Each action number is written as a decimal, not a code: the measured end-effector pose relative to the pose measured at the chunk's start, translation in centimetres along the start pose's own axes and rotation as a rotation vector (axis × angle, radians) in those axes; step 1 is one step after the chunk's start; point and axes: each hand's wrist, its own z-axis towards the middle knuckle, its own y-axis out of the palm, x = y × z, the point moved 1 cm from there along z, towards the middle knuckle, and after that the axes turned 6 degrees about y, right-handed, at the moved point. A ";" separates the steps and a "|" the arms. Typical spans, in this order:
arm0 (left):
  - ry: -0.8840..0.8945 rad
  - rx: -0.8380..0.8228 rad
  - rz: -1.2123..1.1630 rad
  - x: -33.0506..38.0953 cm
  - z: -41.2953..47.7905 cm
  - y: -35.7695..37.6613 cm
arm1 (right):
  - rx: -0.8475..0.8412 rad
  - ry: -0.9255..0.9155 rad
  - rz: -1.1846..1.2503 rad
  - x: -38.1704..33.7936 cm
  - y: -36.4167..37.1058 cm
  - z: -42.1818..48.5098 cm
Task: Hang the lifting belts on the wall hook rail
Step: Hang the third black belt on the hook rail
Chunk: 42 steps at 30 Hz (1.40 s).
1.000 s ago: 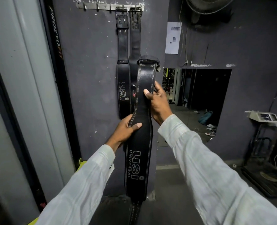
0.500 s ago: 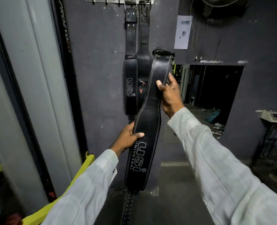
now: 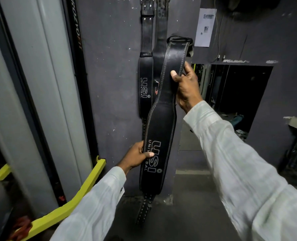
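I hold a black leather lifting belt [image 3: 163,122] with white stitching and "USI UNIVERSAL" lettering upright in front of the dark wall. My right hand [image 3: 186,87] grips its narrow upper part, thumb across the front. My left hand [image 3: 137,156] grips the wide lower part by its left edge, thumb on the lettering. The belt's perforated tail hangs down toward the floor. Two more black belts hang on the wall behind it: one with USI lettering [image 3: 145,70] and one beside it [image 3: 160,49], partly covered. Their buckles reach the top edge; the hook rail is out of view.
A grey pillar [image 3: 45,94] and a black post with lettering [image 3: 76,49] stand at left. A yellow metal bar [image 3: 71,199] slants low left. A paper notice [image 3: 205,26] hangs on the wall; a dark opening [image 3: 238,96] lies at right.
The view has dropped, so the hook rail has left the top of the frame. My left hand slid lower down the belt onto the lettering. The belt tilts slightly more.
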 end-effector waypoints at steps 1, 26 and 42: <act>-0.006 0.002 0.014 -0.2 -0.1 -0.1 | 0.000 -0.004 -0.006 0.2 0.0 -0.1; 0.123 0.467 -0.033 10.9 7.1 -2.0 | -0.120 0.364 -0.385 4.4 -5.3 -2.2; 0.168 0.466 -0.355 12.6 8.5 -1.1 | -0.233 0.326 -0.665 4.8 -7.4 -1.6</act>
